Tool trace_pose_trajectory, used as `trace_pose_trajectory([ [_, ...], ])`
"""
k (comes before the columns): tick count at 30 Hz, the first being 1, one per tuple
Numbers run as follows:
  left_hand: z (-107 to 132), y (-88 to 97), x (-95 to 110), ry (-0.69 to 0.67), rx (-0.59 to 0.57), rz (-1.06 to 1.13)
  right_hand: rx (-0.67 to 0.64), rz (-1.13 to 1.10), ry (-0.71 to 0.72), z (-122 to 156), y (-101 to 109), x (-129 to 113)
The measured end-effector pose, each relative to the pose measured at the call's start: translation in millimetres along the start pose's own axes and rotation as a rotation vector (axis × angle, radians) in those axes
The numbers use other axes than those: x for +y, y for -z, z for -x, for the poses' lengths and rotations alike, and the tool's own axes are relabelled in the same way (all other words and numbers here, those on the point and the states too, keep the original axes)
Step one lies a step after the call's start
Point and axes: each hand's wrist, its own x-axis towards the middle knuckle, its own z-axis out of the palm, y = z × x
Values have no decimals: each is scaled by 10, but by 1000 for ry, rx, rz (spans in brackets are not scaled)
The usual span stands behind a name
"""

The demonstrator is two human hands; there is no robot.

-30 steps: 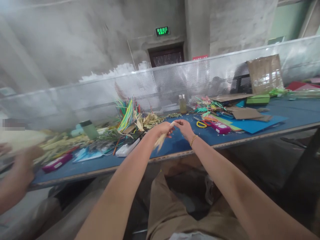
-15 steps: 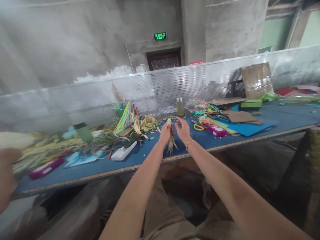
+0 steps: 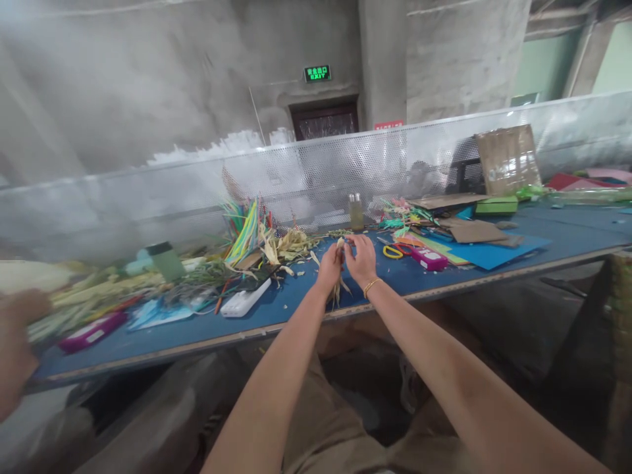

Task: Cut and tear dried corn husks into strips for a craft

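A bundle of dried corn husk is upright over the front part of the blue table, its ragged strips spreading below my hands. My left hand is wrapped round its upper part. Against the pale top of the husk, my right hand has its fingers bent and pressed in, touching the left fingertips; a gold bracelet circles that wrist. Exactly what the right fingertips pinch is partly hidden. More loose dried husks lie beyond and left of my hands.
Yellow-handled scissors and a purple box lie to the right, beside blue card. A glass jar stands behind. On the left are a white power bank, colourful stems and another person's hand.
My right hand has closed in from beside the husk bundle to its top, meeting my left hand. The bundle and left hand have shifted slightly right.
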Motion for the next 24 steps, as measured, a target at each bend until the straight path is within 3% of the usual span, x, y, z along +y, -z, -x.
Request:
trace_pose_trajectory([
  [6, -3, 27, -11, 3, -31, -36, 14, 10, 1, 8, 3, -31],
  [24, 4, 30, -1, 44, 36, -30, 6, 52, 14, -2, 13, -46],
])
